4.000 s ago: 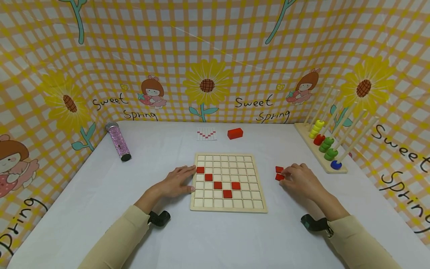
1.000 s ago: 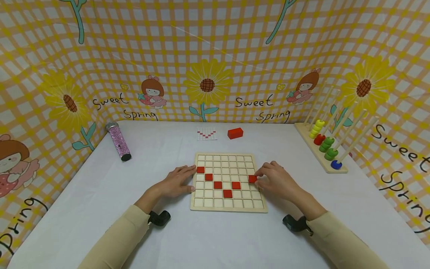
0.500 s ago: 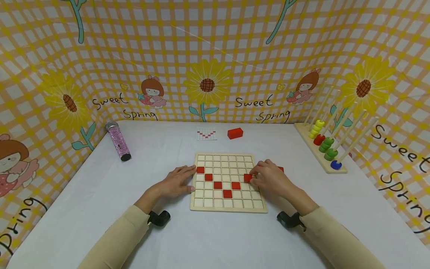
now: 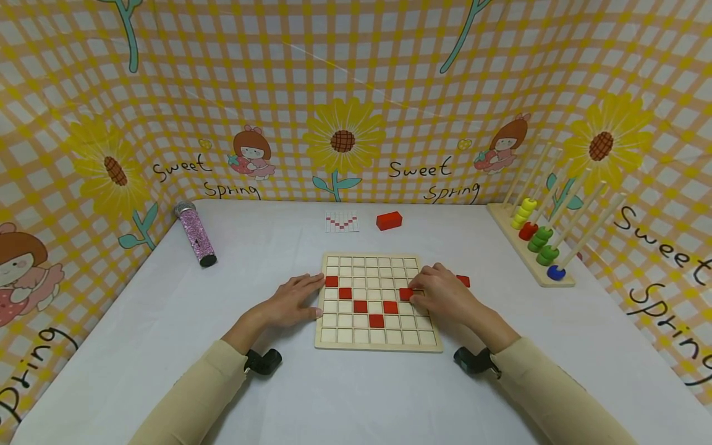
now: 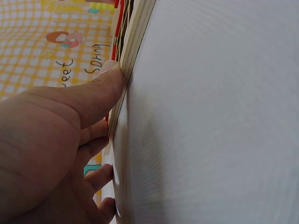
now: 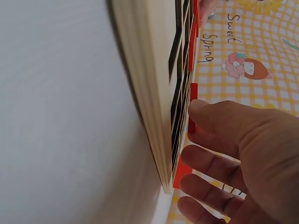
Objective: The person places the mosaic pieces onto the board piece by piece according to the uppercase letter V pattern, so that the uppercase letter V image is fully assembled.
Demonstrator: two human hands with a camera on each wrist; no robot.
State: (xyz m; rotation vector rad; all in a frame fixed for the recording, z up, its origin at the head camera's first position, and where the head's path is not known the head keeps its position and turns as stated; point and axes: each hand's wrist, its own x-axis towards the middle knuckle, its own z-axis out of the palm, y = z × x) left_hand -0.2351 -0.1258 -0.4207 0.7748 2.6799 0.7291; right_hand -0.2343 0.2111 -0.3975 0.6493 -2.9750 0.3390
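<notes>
A wooden grid board (image 4: 378,348) lies flat on the white table, with several red square tiles (image 4: 360,306) set in its cells in a V-like line. Thumb and fingers of my left hand (image 4: 288,303) rest against the board's left edge, fairly straight. Over the right part of the board, my right hand (image 4: 447,295) pinches another red tile (image 4: 406,295). From the right wrist, that tile (image 6: 193,89) appears between thumb and forefinger, slightly above the grid surface. Just beyond the right hand, a loose red tile (image 4: 463,281) lies on the table, partly hidden.
A small pattern card (image 4: 342,222) and a red block (image 4: 389,220) lie behind the board. At the far left is a glittery pink microphone (image 4: 198,238). A bead stacker (image 4: 547,254) with wooden rods stands at the right.
My right hand has picked a red tile from the pair right of the board and carried it left over the grid, shifting slightly further left lately. The left hand has stayed put.
</notes>
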